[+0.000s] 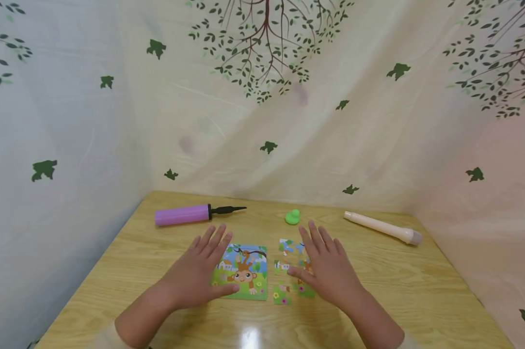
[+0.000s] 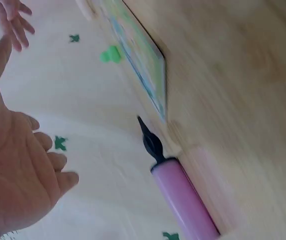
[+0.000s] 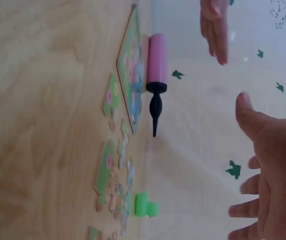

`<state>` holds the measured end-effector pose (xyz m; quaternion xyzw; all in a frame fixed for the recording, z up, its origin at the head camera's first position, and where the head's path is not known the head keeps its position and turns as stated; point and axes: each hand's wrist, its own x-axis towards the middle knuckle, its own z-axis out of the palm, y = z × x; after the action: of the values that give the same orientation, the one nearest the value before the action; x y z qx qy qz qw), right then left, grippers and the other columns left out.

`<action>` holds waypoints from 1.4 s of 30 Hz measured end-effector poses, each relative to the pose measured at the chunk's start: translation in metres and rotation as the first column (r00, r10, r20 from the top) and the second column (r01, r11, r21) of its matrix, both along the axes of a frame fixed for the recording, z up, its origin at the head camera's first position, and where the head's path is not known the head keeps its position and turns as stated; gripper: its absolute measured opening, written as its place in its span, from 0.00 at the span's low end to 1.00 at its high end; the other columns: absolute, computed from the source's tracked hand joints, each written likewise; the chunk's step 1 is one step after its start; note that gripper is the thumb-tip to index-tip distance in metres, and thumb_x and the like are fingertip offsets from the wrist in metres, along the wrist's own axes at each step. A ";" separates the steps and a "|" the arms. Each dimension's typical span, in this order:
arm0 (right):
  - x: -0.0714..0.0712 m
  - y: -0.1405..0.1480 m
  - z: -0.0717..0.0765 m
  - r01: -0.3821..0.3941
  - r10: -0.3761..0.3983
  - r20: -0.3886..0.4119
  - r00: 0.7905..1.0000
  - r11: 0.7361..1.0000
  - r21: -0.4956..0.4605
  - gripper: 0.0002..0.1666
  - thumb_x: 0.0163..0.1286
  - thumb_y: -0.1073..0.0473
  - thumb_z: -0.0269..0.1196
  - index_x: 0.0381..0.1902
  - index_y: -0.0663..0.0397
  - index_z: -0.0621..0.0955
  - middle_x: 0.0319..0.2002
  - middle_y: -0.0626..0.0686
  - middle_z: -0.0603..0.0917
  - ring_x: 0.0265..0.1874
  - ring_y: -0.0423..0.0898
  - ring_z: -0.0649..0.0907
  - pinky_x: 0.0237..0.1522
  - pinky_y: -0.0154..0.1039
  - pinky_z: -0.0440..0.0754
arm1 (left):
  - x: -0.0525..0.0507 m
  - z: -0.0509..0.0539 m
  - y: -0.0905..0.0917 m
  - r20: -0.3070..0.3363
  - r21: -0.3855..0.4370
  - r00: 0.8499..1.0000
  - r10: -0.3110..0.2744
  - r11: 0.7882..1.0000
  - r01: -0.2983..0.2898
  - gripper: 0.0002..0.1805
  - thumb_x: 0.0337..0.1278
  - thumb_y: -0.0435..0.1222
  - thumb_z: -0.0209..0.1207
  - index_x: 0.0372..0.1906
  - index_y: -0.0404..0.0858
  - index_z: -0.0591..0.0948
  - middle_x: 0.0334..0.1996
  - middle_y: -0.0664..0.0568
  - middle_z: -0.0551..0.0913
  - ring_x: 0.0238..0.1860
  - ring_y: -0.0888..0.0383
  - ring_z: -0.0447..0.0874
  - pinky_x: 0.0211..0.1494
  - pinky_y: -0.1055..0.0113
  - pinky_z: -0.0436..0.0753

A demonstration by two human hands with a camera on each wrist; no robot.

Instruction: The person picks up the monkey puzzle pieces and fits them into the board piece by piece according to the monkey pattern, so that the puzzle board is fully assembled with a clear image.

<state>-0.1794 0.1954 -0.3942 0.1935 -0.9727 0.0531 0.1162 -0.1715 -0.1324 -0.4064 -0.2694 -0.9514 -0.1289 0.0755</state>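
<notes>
In the head view my left hand hovers with spread fingers over the left side of a square monkey picture board. Several loose puzzle pieces lie to the right of that board, and my right hand is spread above them, hiding some. Both wrist views show the hands raised off the table, holding nothing. The left wrist view has my left palm apart from the board. From the right wrist, my right palm is well clear of the pieces.
A purple balloon pump with a black nozzle lies at the back left of the wooden table. Behind the pieces stands a small green toy duck. A pale toy microphone lies at the back right. Leaf-printed cloth surrounds the table.
</notes>
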 end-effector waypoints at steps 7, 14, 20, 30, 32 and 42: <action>-0.027 0.009 0.001 -0.059 0.062 0.077 0.995 0.998 -0.034 0.52 0.66 0.31 0.59 0.76 0.55 0.58 0.76 0.61 0.58 0.70 0.63 0.66 0.64 0.64 0.70 | -0.029 -0.004 -0.029 0.148 -0.049 0.989 -0.028 0.998 0.035 0.60 0.52 0.72 0.53 0.79 0.45 0.40 0.80 0.51 0.35 0.79 0.45 0.35 0.79 0.44 0.50; -0.057 0.007 -0.004 -0.051 0.053 0.214 0.975 0.999 -0.016 0.41 0.67 0.41 0.64 0.70 0.55 0.68 0.65 0.59 0.76 0.63 0.60 0.75 0.57 0.58 0.79 | -0.039 -0.009 -0.037 0.347 -0.064 0.937 -0.049 0.995 0.076 0.58 0.52 0.68 0.58 0.79 0.46 0.44 0.80 0.54 0.39 0.79 0.46 0.40 0.76 0.43 0.57; -0.083 0.001 -0.020 -0.033 0.027 0.294 0.955 0.999 0.014 0.36 0.66 0.45 0.66 0.67 0.55 0.72 0.65 0.59 0.76 0.63 0.60 0.75 0.59 0.58 0.78 | -0.046 -0.013 -0.037 0.410 -0.103 0.912 -0.034 0.991 0.084 0.59 0.50 0.67 0.61 0.79 0.41 0.50 0.80 0.48 0.43 0.78 0.46 0.46 0.77 0.46 0.58; -0.111 -0.008 -0.045 -0.051 0.020 0.383 0.923 0.996 0.072 0.32 0.66 0.46 0.66 0.62 0.58 0.76 0.60 0.57 0.78 0.59 0.58 0.77 0.56 0.55 0.80 | -0.049 -0.025 -0.036 0.514 -0.138 0.858 0.016 0.988 0.064 0.57 0.49 0.65 0.63 0.78 0.42 0.53 0.79 0.48 0.47 0.77 0.45 0.51 0.77 0.47 0.59; -0.114 -0.008 -0.047 -0.054 0.017 0.372 0.928 0.995 0.089 0.30 0.66 0.46 0.67 0.60 0.57 0.78 0.58 0.56 0.79 0.58 0.58 0.77 0.57 0.54 0.79 | -0.049 -0.027 -0.035 0.515 -0.152 0.857 0.019 0.986 0.070 0.55 0.51 0.64 0.62 0.78 0.41 0.54 0.79 0.48 0.48 0.77 0.45 0.52 0.76 0.48 0.60; -0.123 -0.010 -0.051 -0.109 0.084 0.379 0.922 0.993 0.043 0.17 0.67 0.52 0.66 0.49 0.57 0.84 0.41 0.51 0.80 0.41 0.48 0.79 0.45 0.45 0.81 | -0.045 -0.028 -0.034 0.494 -0.182 0.869 0.041 0.982 0.058 0.53 0.53 0.61 0.64 0.78 0.43 0.55 0.79 0.50 0.48 0.75 0.43 0.56 0.75 0.47 0.62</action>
<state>-0.3027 0.1852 -0.4452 0.2310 -0.9674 0.0639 -0.0814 -0.2169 -0.1666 -0.4342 -0.2375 -0.9456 -0.1020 -0.1975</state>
